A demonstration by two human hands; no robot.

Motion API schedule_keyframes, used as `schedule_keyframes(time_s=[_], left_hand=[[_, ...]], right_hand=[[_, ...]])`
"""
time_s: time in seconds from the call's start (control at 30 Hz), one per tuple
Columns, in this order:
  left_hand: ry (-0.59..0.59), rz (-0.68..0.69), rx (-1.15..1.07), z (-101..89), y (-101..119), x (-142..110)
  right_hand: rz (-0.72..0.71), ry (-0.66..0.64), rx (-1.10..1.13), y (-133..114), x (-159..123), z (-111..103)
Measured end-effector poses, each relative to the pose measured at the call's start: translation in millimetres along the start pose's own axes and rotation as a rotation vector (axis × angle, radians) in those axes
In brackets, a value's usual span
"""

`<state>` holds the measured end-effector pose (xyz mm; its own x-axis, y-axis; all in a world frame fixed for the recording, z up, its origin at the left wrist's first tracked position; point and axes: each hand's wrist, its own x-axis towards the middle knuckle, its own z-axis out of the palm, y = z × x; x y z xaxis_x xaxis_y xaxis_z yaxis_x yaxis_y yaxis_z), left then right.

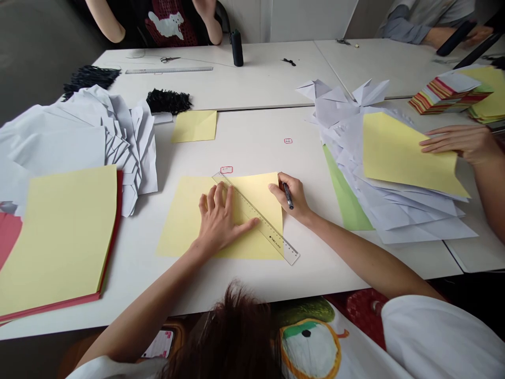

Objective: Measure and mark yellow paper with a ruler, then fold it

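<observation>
A sheet of yellow paper (185, 221) lies flat on the white table in front of me. Across it, slanting from upper left to lower right, rests a clear ruler (272, 231). My left hand (216, 221) is open, its fingers spread over the paper, with the fingertips and thumb on or beside the ruler. At the sheet's upper right corner is my right hand (292, 197), closed around a dark pen (288, 195). The pen slants in the fingers; which end is the writing tip I cannot make out.
Left stand a stack of yellow and red paper (63, 237) and a pile of white folded paper (79, 126). On the right, another person's hand (469, 142) touches yellow paper on a white pile (414, 210). Black fringed bundles (168, 100) and scissors (169, 59) lie farther back.
</observation>
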<state>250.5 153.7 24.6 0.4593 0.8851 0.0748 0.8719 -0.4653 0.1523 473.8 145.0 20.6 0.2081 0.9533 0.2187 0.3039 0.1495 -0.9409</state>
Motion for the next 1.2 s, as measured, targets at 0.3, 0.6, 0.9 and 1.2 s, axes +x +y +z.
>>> schedule_keyframes(time_s=[0.3,0.6,0.9,1.2], left_hand=[[0.009,0.005,0.008,1.1,-1.2,0.2],[0.007,0.004,0.016,0.5,-0.9,-0.2],[-0.013,-0.004,0.018,-1.1,0.2,-0.5],[-0.015,-0.008,-0.019,-1.3,0.4,0.0]], right_hand=[[0.008,-0.005,-0.004,0.0,0.2,0.0],[0.005,-0.003,-0.005,0.8,-0.9,-0.1],[0.012,-0.004,0.009,0.2,-0.4,-0.2],[0.018,-0.005,-0.016,-1.0,-0.2,-0.2]])
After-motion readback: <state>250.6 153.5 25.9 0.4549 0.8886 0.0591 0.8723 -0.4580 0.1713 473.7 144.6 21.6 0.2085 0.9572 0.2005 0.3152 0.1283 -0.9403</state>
